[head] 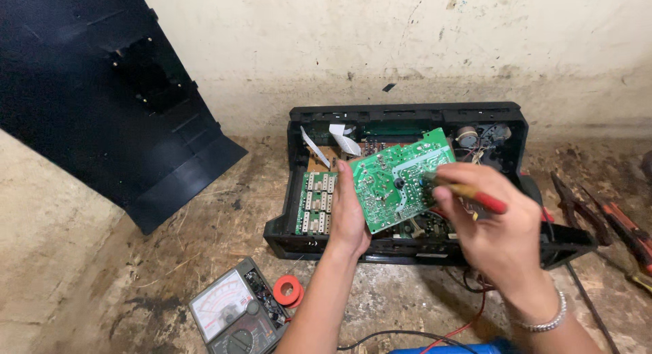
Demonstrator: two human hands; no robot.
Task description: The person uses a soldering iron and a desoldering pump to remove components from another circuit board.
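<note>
My left hand [348, 215] holds a green circuit board [397, 177] tilted up by its lower left edge, solder side toward me. With my right hand [492, 228] I grip a red-handled tool [475, 196] whose tip touches the board near its middle. Both hands hover over an opened black device casing [407, 113] that holds another green board [316, 203], white ribbon cables [339, 142] and a small transformer [468, 135]. A silver bracelet [543, 320] sits on my right wrist.
An analog multimeter [234, 313] and a red tape roll [288, 289] lie at the lower left on the worn floor. A black cover panel [115, 96] leans against the wall at left. Pliers and screwdrivers [604, 218] lie at right. Red and black wires [462, 327] trail below.
</note>
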